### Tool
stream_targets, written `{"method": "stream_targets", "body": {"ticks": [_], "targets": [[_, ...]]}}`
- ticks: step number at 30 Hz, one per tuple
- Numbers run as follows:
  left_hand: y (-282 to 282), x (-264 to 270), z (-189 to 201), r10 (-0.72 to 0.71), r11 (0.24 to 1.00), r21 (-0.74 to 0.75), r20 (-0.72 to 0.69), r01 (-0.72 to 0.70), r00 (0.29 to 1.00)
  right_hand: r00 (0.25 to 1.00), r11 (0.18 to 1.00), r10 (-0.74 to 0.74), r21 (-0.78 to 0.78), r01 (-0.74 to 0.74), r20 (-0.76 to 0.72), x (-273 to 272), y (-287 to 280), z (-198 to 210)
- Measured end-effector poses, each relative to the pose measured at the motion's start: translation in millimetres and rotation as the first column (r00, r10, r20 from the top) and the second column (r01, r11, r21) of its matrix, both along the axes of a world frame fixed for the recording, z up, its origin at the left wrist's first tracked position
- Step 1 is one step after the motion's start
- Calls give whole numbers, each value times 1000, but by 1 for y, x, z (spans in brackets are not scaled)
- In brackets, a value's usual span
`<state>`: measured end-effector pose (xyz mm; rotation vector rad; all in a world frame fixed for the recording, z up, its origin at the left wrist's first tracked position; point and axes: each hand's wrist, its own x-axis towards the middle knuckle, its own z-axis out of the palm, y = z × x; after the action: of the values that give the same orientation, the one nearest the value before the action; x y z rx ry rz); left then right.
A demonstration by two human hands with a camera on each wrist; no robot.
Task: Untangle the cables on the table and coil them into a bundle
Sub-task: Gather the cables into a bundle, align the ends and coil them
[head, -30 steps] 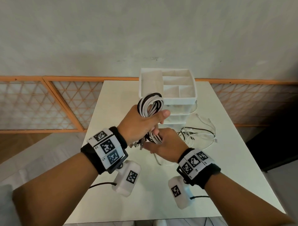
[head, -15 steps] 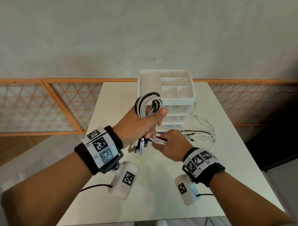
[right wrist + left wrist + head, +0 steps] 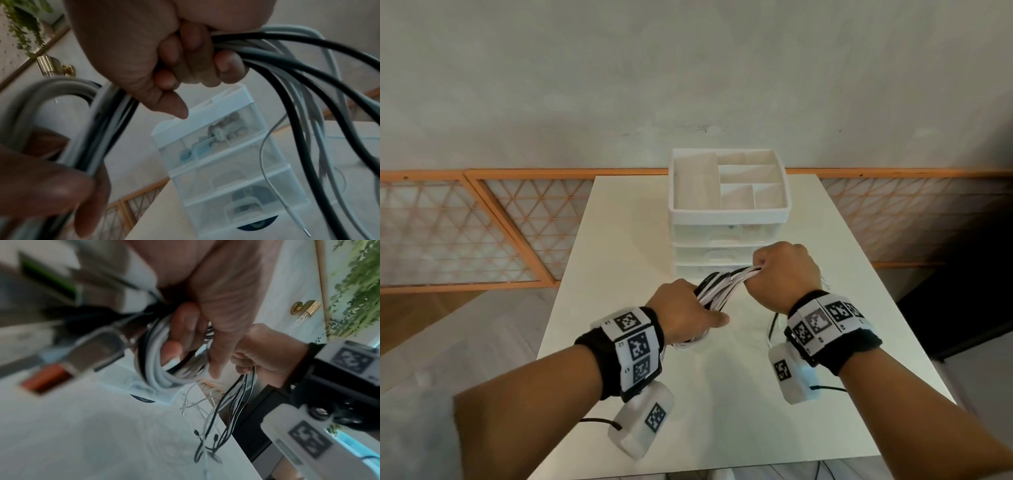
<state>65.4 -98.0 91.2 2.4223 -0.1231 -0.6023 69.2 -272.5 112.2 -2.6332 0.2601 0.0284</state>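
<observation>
A bundle of white and black cables stretches between both hands above the table. My left hand grips the coiled end; in the left wrist view its fingers curl through the coil, and blurred USB plugs stick out beside it. My right hand is a fist around the other end of the strands, higher and to the right. Loose cable tails hang from the right hand down to the tabletop near its right edge.
A white drawer organizer with an open compartment tray on top stands just behind the hands; its clear drawers hold small items. An orange lattice railing runs behind the table. The table's right edge lies under the hanging tails.
The left hand lowered the coil from upright to low over the table. The right hand moved up and right, drawing the strands out taut from the coil.
</observation>
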Motion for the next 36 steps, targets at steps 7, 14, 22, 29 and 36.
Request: {"method": "stream_targets", "body": {"ticks": [7,14,22,29,36], "targets": [[25,26,9,200,940,-277,-36,-202,979,969,874,202,420,-244,142,-6,-18,10],[25,29,25,294,666,-644,-238,-377,926,931,671,30,683,-287,363,-11,-13,-13],[-2,15,43,112,645,-747,-113,-159,987,754,763,42,467,-448,655,-26,61,-37],[3,21,31,375,552,-734,-206,-396,904,718,714,292,355,-603,631,-29,55,-39],[8,25,32,303,496,-785,-243,-370,921,861,734,167,522,-435,481,-33,43,-28]]}}
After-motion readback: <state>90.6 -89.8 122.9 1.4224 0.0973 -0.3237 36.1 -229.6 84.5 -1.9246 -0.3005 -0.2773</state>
